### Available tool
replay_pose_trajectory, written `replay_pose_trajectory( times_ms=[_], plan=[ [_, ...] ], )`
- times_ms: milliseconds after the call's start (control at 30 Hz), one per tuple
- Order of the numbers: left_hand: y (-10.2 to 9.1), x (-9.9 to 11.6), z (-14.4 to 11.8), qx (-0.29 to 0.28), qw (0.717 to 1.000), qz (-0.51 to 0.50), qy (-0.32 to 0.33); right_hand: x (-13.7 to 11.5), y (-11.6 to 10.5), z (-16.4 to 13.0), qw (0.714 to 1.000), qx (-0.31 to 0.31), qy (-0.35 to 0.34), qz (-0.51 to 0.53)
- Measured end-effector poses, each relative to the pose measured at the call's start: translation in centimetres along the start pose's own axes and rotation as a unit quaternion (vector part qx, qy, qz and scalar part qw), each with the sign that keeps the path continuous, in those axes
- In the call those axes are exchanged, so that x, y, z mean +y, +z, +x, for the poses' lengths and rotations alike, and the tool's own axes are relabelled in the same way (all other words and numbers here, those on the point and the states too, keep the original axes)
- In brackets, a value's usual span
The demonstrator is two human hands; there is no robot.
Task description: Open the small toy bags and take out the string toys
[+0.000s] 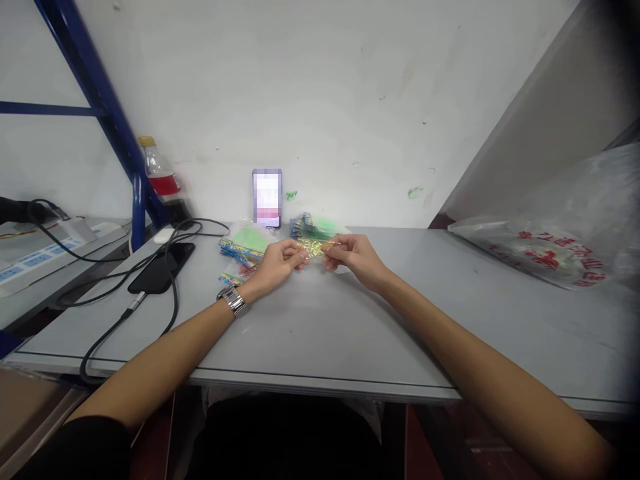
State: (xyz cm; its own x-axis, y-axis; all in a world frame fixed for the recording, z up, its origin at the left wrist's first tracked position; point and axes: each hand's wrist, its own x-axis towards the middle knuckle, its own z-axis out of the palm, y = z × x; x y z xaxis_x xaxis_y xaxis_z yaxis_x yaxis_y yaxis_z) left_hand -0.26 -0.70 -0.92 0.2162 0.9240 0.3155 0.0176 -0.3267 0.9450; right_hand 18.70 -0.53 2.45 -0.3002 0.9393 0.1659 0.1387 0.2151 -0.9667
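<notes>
Between my two hands a small shiny yellow-gold piece [313, 249], like foil or clear film, is held over the desk. My left hand [281, 262], with a metal watch [232, 299] on its wrist, pinches the left end. The right end is pinched between thumb and fingers of my right hand [356, 260]. Just behind them lies a green clear packet [323, 229] with a patterned blue edge. Several colourful clear packets [240, 255] are piled beside my left hand, partly covered by it. What exactly the gold piece is, I cannot make out.
A lit phone [267, 198] leans on the wall. To the left are a dark phone [161, 268] on a cable [176, 293], a cola bottle [164, 180], a power strip [55, 257] and a blue metal frame [95, 87]. A plastic bag [555, 233] with red print sits at right.
</notes>
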Motion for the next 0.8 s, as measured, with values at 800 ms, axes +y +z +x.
replay_pose_trajectory(
  times_ms=[800],
  plan=[
    [-0.4, -0.5, 0.5, 0.049, 0.997, 0.061, -0.011, 0.9, -0.8, 0.3, 0.948, 0.085, 0.027, -0.306]
  ],
)
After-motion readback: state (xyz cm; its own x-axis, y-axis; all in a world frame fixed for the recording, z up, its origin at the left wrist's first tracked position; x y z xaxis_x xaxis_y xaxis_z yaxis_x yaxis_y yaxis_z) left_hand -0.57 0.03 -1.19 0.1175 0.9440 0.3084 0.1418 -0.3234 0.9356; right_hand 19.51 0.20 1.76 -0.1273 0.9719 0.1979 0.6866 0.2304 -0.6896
